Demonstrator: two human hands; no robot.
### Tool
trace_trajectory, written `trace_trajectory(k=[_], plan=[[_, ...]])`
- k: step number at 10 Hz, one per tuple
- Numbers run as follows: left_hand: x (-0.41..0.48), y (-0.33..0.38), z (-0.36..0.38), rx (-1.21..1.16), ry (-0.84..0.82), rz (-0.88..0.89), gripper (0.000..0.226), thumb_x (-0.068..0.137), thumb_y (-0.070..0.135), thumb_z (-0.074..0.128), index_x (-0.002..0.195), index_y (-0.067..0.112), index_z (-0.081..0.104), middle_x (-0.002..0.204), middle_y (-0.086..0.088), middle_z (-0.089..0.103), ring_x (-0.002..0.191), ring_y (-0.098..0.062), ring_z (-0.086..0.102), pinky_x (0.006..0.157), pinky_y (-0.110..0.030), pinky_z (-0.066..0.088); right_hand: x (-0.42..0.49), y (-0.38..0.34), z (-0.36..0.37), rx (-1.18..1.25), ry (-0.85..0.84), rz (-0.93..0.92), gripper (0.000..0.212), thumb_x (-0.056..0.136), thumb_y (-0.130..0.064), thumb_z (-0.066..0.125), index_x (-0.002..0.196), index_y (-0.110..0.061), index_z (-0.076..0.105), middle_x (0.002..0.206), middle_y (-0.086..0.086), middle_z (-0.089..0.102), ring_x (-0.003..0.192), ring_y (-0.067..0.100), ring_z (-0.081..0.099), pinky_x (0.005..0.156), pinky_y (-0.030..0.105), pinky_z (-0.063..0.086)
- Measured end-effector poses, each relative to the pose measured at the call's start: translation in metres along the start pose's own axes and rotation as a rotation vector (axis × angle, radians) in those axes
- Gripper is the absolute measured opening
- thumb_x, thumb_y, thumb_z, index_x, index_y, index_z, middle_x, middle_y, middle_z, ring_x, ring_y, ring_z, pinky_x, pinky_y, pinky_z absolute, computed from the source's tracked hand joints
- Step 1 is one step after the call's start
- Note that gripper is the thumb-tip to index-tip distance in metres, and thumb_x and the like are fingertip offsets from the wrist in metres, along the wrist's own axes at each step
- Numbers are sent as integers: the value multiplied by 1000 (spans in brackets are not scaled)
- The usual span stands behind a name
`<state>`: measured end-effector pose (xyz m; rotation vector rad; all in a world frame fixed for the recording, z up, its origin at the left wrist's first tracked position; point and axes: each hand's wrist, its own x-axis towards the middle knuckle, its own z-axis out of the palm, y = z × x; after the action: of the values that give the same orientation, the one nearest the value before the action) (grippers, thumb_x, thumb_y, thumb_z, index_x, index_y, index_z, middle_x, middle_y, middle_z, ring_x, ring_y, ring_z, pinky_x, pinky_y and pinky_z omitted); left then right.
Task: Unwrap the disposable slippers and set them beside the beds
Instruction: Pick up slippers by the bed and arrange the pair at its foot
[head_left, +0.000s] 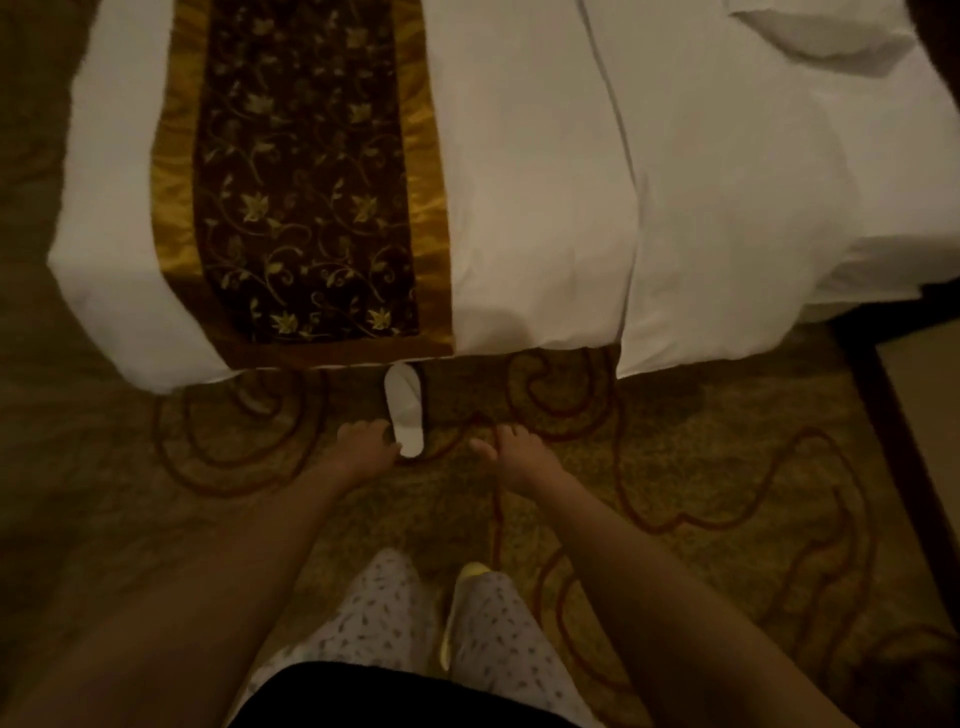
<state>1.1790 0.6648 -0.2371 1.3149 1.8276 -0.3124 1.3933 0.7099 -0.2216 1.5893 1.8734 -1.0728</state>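
One white disposable slipper (404, 409) lies on the patterned carpet, lengthwise, just in front of the bed's side edge. My left hand (367, 442) rests at the slipper's near end, fingers touching its left edge; no clear grip shows. My right hand (511, 451) hovers a little to the right of the slipper, fingers loosely spread and empty. No second slipper or wrapper shows in view.
The bed (530, 218) with white linen fills the top, crossed by a brown and gold runner (306, 197). A white duvet (737, 208) hangs over its right part. A dark wooden edge (904, 447) borders the carpet at right. My legs in dotted trousers (395, 623) stand below.
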Motion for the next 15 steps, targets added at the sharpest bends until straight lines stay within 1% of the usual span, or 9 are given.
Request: trace_trajectory(k=[1,3,7,8,9,11,12,14,15], plan=[[14,-10,28,-50,54,-37,43,95,42,40,125,15,53,133,-11,56,120,-28,52,102,-36,39,28,9,20,-47,-29,-37,69,95,-56,26,144,-8,26,154,17,22,142,34,21,115,49,23],[87,-54,101,-108,86,-72,45,99,31,37,139,12,44,146,-13,44,133,-28,42,115,-34,27,134,19,91,-69,-31,-52,67,94,-57,25,139,-8,34,145,20,35,132,37,36,109,48,34],[329,-128,246,-253,132,-261,50,93,26,52,137,3,44,143,-21,44,133,-36,41,113,-44,33,399,45,236,-82,-8,-66,64,94,-55,29,141,-12,31,146,18,34,131,37,36,107,49,33],[399,-147,289,-285,168,-234,54,92,31,50,140,7,39,145,-17,43,134,-35,40,114,-47,31,451,47,265,-92,20,-96,65,95,-52,32,143,-9,28,148,19,31,133,37,34,109,47,32],[436,-156,309,-298,170,-180,59,97,31,43,148,7,24,153,-17,31,140,-31,32,117,-37,23,491,46,288,-83,32,-132,65,96,-49,35,144,-7,26,149,19,29,135,37,32,110,45,32],[488,-161,323,-522,352,-328,57,94,24,48,142,2,30,145,-21,36,132,-34,39,110,-37,33,541,41,318,278,174,-155,70,90,-44,54,140,-1,32,144,18,40,129,32,43,106,36,38],[495,-156,326,-704,416,-325,53,93,18,50,140,-1,33,143,-22,42,130,-34,44,107,-35,37,547,37,328,348,233,-146,78,81,-42,66,138,1,33,140,19,44,126,33,46,104,40,43],[492,-160,335,-1063,432,-231,54,90,15,61,136,-3,39,136,-22,51,123,-35,52,102,-41,46,546,43,328,574,170,-133,89,79,-31,73,146,-4,21,149,17,34,134,32,39,107,41,40],[491,-162,331,-1233,391,-181,57,86,14,66,136,-2,43,135,-20,54,121,-32,55,96,-34,48,545,48,322,736,92,-134,84,83,-25,69,147,-5,19,152,15,30,136,30,36,111,41,37]])
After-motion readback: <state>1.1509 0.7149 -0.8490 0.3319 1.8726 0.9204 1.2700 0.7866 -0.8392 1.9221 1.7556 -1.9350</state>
